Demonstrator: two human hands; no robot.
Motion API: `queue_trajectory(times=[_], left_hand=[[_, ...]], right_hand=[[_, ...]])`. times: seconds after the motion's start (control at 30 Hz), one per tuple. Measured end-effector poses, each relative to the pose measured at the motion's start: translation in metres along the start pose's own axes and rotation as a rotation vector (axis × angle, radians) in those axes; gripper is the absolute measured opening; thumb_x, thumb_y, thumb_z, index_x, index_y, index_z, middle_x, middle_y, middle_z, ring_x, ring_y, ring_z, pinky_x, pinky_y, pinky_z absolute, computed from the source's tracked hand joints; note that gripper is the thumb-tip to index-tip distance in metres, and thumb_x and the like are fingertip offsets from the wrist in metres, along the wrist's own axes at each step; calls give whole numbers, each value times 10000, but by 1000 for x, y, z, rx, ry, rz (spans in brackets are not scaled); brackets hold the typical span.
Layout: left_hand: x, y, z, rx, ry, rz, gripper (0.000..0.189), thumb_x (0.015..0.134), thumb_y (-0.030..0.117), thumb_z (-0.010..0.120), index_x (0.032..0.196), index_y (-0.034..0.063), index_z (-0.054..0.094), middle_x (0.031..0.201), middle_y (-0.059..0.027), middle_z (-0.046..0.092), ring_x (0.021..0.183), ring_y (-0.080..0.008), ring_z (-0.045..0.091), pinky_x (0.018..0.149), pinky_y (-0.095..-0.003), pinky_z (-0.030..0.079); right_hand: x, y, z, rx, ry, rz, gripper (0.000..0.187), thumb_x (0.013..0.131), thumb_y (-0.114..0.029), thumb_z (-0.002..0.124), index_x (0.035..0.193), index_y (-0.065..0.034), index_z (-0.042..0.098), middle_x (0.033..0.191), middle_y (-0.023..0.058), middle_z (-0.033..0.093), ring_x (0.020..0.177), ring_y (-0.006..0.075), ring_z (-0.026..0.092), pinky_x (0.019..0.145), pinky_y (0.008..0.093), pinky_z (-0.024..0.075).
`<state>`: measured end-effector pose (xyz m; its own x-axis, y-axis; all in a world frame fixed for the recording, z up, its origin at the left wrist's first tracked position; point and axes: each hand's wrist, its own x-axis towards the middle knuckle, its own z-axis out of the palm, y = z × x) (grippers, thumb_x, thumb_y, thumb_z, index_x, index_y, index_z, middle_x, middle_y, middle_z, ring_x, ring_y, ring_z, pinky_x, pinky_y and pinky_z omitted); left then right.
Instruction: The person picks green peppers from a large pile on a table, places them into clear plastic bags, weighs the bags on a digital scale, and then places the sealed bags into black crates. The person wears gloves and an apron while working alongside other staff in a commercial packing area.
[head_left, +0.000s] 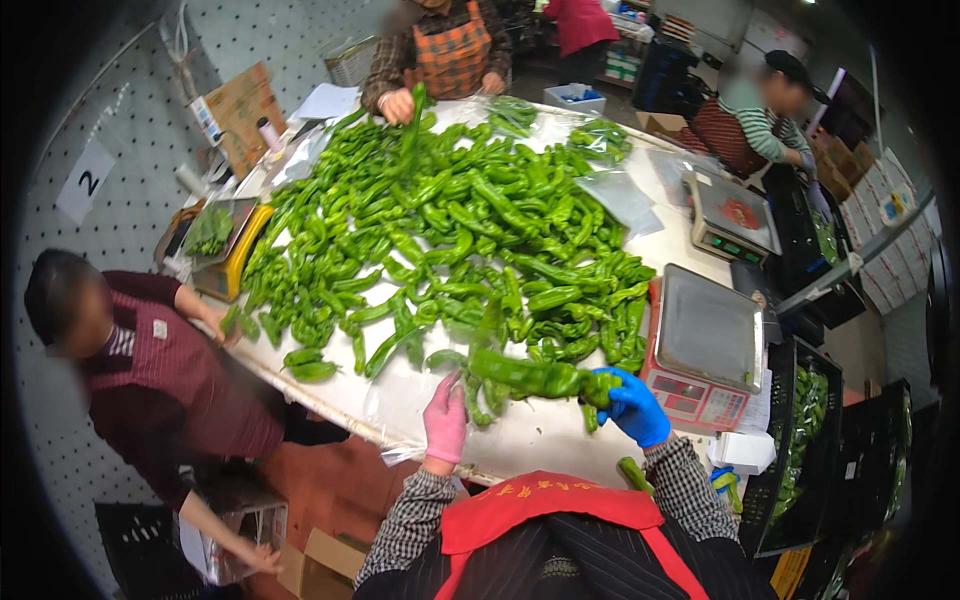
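Observation:
My left hand, in a pink glove, pinches the edge of a clear plastic bag at the table's near side. A few green peppers lie in or behind the thin film; which of these cannot be told. My right hand, in a blue glove, grips long green peppers by one end. They point left, across the bag's opening, and look slightly blurred. Beyond both hands a broad heap of green peppers covers much of the white table.
To my right stands a red scale with a metal pan, and a second scale farther back. Black crates of peppers line the right side. A yellow scale carries a bagged portion. Co-workers stand at the left, far and right sides.

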<state>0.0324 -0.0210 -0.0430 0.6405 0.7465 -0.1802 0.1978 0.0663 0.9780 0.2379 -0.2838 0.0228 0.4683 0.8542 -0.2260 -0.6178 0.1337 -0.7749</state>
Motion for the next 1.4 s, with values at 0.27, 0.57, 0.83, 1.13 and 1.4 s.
queue_trajectory(times=[0.27, 0.57, 0.83, 1.13, 1.4], left_hand=[[-17, 12, -2, 194, 103, 127, 357, 1028, 213, 541, 1341, 52, 601, 1035, -127, 737, 801, -191, 684, 746, -318, 540], [-48, 35, 19, 492, 47, 397, 371, 985, 227, 591, 1351, 175, 615, 1086, -180, 708, 910, -325, 714, 763, -377, 568], [-54, 49, 33, 478, -19, 500, 448, 965, 233, 616, 1409, 264, 563, 1028, -133, 719, 761, -302, 706, 660, -368, 571], [-73, 66, 62, 362, -178, 541, 410, 968, 238, 603, 1378, 228, 592, 928, -144, 712, 739, -305, 702, 640, -374, 560], [-58, 68, 37, 118, -103, 227, 369, 1044, 312, 535, 1360, 138, 615, 655, -28, 568, 579, -90, 526, 533, -271, 441]], right_hand=[[-5, 30, 27, -258, 121, 117, 414, 937, -156, 606, 1321, -6, 563, 1035, 137, 685, 795, 206, 676, 697, 324, 570], [5, 55, 40, 53, 85, 217, 405, 983, -263, 583, 1292, -2, 551, 1124, 193, 676, 898, 258, 677, 714, 339, 549], [11, 75, 41, 182, -4, 359, 389, 1028, -296, 499, 1299, -23, 553, 1155, 163, 654, 810, 235, 621, 682, 318, 494], [29, 100, 35, -174, -151, 61, 153, 993, -140, 548, 1096, -50, 615, 952, 41, 643, 772, 160, 597, 629, 291, 483], [57, 97, 74, -506, -29, 173, 520, 936, -199, 673, 1413, -93, 497, 950, 52, 660, 761, 119, 618, 684, 261, 505]])
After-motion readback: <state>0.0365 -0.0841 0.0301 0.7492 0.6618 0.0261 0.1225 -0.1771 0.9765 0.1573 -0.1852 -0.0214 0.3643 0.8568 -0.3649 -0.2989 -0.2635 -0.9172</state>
